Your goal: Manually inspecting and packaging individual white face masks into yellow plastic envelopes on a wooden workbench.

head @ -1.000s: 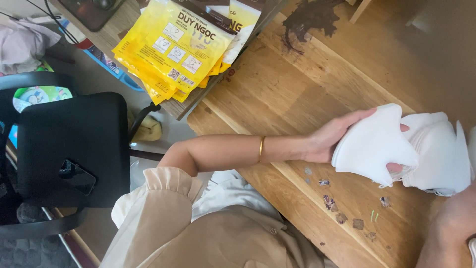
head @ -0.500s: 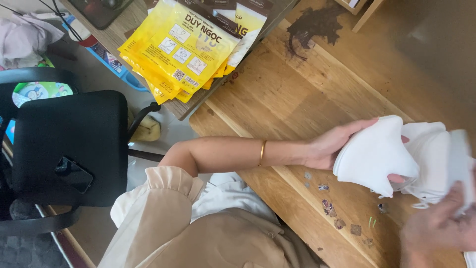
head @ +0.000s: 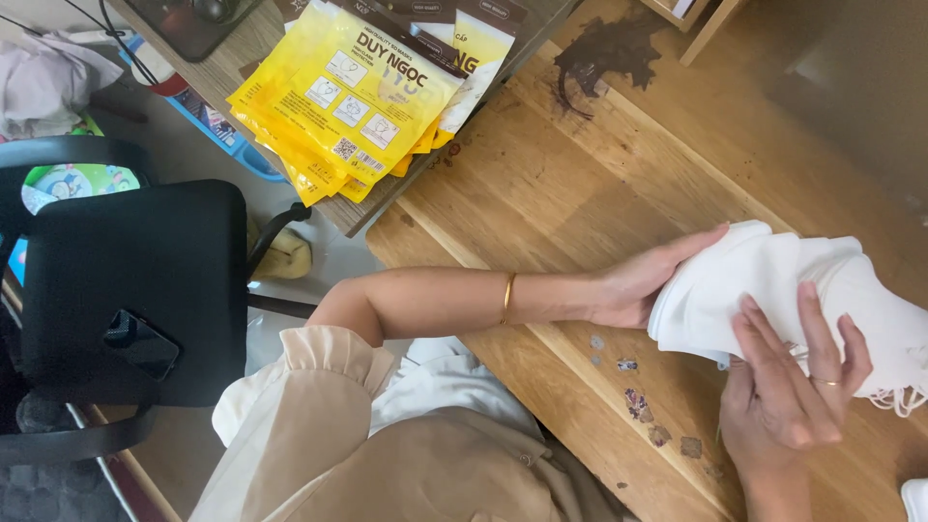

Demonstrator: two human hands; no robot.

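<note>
Left hand (head: 646,282) cupping the near end of a stack of white face masks (head: 773,280), right hand (head: 791,387) laid flat on top.

Left hand curled round the stack's end, thumb under, fingers over; gold bangle (head: 507,298) on that wrist. Right hand spread, fingers together-ish and pressed onto the white fabric, ring on one finger. Stack sitting on the wooden bench (head: 541,193), toward its right edge, ear loops dangling at the far right. Yellow packets (head: 348,97) fanned over the bench's upper left corner. Dark stain (head: 604,53) near the top edge. Black chair (head: 135,290) off the bench, phone (head: 141,344) lying on it.
</note>
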